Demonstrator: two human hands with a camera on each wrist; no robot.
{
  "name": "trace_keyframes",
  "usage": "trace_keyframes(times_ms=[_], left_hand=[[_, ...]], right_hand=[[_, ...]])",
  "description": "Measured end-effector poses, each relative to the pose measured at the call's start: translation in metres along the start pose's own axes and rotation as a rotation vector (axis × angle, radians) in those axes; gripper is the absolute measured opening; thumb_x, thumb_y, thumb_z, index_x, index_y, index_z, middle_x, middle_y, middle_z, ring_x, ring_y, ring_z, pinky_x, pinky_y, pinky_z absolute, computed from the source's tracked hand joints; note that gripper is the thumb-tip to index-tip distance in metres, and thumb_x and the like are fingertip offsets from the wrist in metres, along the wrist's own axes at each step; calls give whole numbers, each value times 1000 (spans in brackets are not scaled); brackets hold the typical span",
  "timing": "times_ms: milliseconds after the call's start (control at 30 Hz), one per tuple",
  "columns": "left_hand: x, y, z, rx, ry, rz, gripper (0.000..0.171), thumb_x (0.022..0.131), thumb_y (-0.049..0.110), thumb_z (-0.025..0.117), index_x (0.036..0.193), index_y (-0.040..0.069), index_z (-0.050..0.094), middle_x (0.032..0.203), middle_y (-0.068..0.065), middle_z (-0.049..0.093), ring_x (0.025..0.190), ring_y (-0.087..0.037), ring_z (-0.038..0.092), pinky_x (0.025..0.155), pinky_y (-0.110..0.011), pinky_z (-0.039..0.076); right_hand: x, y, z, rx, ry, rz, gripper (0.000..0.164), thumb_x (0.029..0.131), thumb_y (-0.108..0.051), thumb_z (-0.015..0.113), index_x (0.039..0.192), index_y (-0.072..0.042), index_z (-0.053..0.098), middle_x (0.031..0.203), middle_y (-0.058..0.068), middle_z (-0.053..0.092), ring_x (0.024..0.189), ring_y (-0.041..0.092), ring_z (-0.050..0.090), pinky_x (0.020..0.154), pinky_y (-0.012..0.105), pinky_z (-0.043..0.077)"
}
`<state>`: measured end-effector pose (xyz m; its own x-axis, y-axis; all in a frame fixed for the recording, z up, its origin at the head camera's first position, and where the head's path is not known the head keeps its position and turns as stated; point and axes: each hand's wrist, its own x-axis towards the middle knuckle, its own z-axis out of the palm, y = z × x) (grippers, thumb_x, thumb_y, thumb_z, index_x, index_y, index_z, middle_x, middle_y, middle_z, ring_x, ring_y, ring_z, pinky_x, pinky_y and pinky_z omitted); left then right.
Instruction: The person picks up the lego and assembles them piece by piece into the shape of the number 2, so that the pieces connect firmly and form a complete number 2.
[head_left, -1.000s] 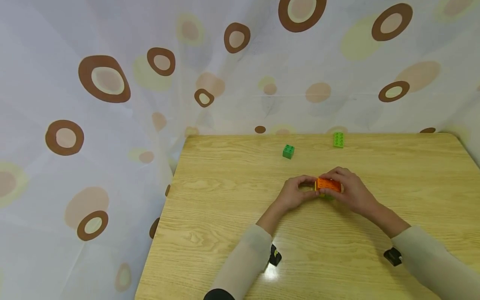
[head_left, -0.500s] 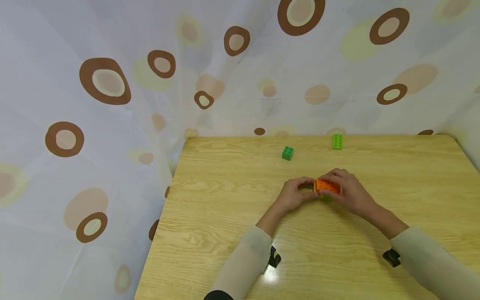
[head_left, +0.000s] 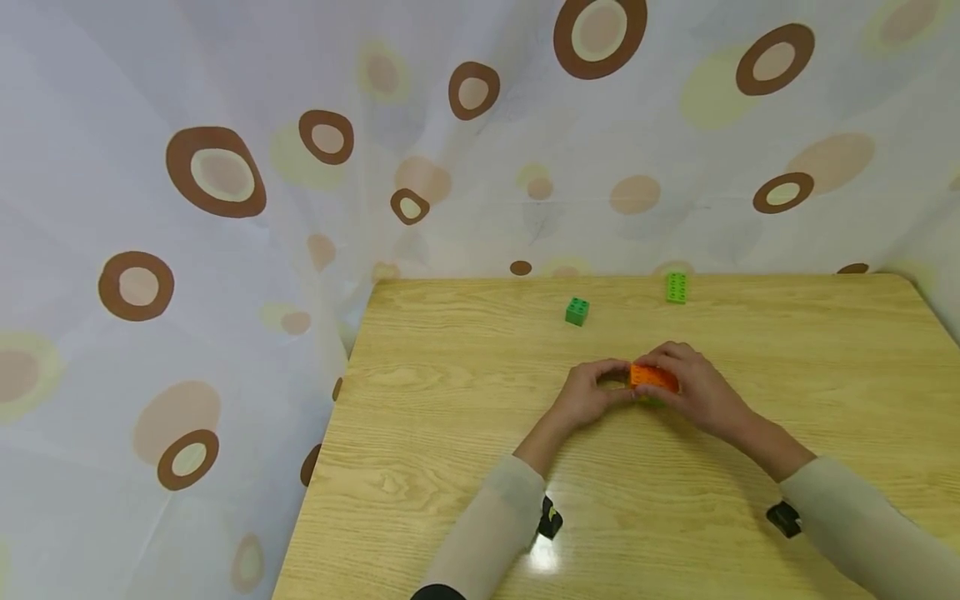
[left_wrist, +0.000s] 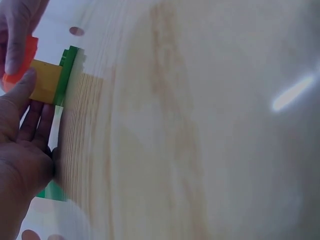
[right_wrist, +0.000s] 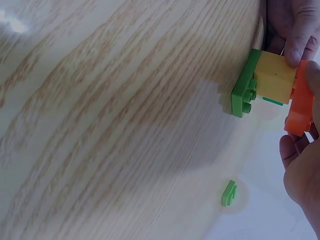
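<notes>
An orange toy building brick (right_wrist: 301, 102) is in my right hand (head_left: 701, 392), pinched between thumb and fingers. It sits tilted against the studded top of a yellow brick (right_wrist: 275, 75). That yellow brick stands on one end of a flat light green brick (right_wrist: 243, 90), whose studs show beside it. My left hand (head_left: 588, 396) pinches the yellow brick from the left, its thumb near the orange one. In the left wrist view the yellow brick (left_wrist: 46, 82) is plain between the orange brick (left_wrist: 22, 65) and the green one. Fingers hide much of the stack in the head view.
Behind the hands, a dark green brick (head_left: 577, 312) lies on the wooden table (head_left: 420, 400). Another light green brick (head_left: 677, 287) lies near the table's back edge. A patterned white cloth (head_left: 480, 167) hangs behind and left of the table.
The orange brick has tipped and shifted slightly to the left on the stack, covering the yellow edge seen earlier. Both hands keep their hold. The head view has tilted slightly.
</notes>
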<state>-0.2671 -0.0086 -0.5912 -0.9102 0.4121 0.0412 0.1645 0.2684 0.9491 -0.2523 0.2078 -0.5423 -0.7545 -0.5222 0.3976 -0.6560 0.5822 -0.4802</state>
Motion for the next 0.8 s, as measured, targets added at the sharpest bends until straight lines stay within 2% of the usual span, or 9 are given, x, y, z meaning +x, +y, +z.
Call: trace_keyframes(times_ms=[267, 533, 800], left_hand=[[1, 1, -1, 2, -7, -6, 42, 94, 20, 84, 133, 11, 74, 120, 3, 77, 114, -1, 66, 103, -18, 48], [2, 3, -2, -11, -13, -8, 40, 94, 20, 83, 132, 13, 74, 120, 4, 77, 114, -2, 66, 103, -19, 48], [-1, 1, -2, 38, 8, -26, 41, 94, 23, 84, 133, 14, 75, 127, 6, 74, 119, -1, 63, 104, -20, 48]], right_hand=[[1, -1, -5, -4, 16, 8, 38, 84, -2, 88, 119, -4, 74, 111, 5, 66, 97, 22, 63, 74, 34, 58], [2, 2, -3, -10, -6, -8, 38, 84, -3, 88, 119, -5, 75, 110, 4, 67, 98, 21, 62, 76, 40, 57], [-1, 4, 2, -20, 2, -13, 38, 83, -3, 89, 119, -5, 74, 111, 4, 67, 99, 20, 61, 76, 36, 56]])
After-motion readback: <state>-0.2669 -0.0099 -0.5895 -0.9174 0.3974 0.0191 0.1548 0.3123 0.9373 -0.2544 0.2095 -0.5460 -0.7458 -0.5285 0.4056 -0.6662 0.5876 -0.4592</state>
